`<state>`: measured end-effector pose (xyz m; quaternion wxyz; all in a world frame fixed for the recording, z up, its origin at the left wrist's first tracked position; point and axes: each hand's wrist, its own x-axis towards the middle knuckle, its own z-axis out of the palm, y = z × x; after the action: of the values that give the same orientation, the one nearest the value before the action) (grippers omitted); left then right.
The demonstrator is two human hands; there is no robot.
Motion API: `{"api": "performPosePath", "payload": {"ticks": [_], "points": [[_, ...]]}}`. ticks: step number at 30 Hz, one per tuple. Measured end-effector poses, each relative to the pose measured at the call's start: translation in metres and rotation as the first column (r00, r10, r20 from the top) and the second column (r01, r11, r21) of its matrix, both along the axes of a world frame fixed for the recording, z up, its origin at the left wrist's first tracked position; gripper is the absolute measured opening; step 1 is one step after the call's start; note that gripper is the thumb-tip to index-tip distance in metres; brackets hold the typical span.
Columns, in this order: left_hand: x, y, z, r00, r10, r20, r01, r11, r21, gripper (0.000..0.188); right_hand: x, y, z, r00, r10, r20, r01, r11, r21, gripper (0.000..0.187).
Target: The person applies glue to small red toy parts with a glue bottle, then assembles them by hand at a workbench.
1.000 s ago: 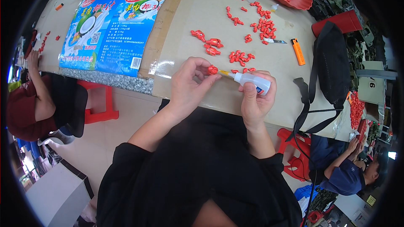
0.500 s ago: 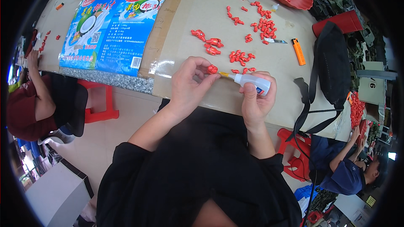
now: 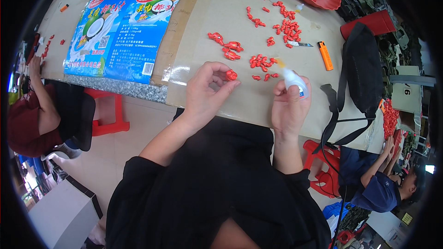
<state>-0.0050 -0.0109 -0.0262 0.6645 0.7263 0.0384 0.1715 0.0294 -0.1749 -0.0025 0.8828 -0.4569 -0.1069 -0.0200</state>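
One red piece (image 3: 231,75) I watch remotely is well left of the lighter (image 3: 325,56), pinched by the left hand (image 3: 205,88), while the right hand (image 3: 290,109), nearer, is curled closed round a bottle (image 3: 294,82).

On the tabletop (image 3: 226,14), a blue printed sheet (image 3: 122,27) is laid flat at the left. At the right, an orange lighter (image 3: 325,56) is placed near a black bag (image 3: 367,64), by which a red cylinder (image 3: 369,24) is partly covered. Below the table edge, red stools (image 3: 119,110) are seen, and a white box (image 3: 62,212) is seen at lower left.
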Motion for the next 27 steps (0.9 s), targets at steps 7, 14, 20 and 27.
{"api": "performPosePath", "payload": {"ticks": [7, 14, 20, 27], "points": [[-0.003, 0.005, 0.009, 0.988, -0.153, 0.014, 0.153, 0.988, -0.011, 0.032, 0.011, -0.032, -0.001, 0.985, 0.073, -0.157, -0.075, 0.997, -0.010, 0.041], [-0.005, 0.003, 0.018, 0.985, -0.174, -0.018, 0.155, 0.913, -0.377, 0.026, 0.010, -0.046, 0.010, 0.982, 0.097, -0.163, -0.126, 0.976, -0.178, 0.034], [-0.012, 0.005, 0.016, 0.958, -0.281, -0.057, 0.221, 0.852, -0.474, 0.023, 0.020, -0.047, 0.015, 0.983, 0.053, -0.174, -0.123, 0.897, -0.425, 0.029], [-0.012, 0.008, 0.016, 0.942, -0.331, -0.057, 0.275, 0.857, -0.435, 0.023, 0.034, -0.032, 0.028, 0.975, 0.137, 0.177, 0.146, 0.209, -0.967, 0.017]]}}
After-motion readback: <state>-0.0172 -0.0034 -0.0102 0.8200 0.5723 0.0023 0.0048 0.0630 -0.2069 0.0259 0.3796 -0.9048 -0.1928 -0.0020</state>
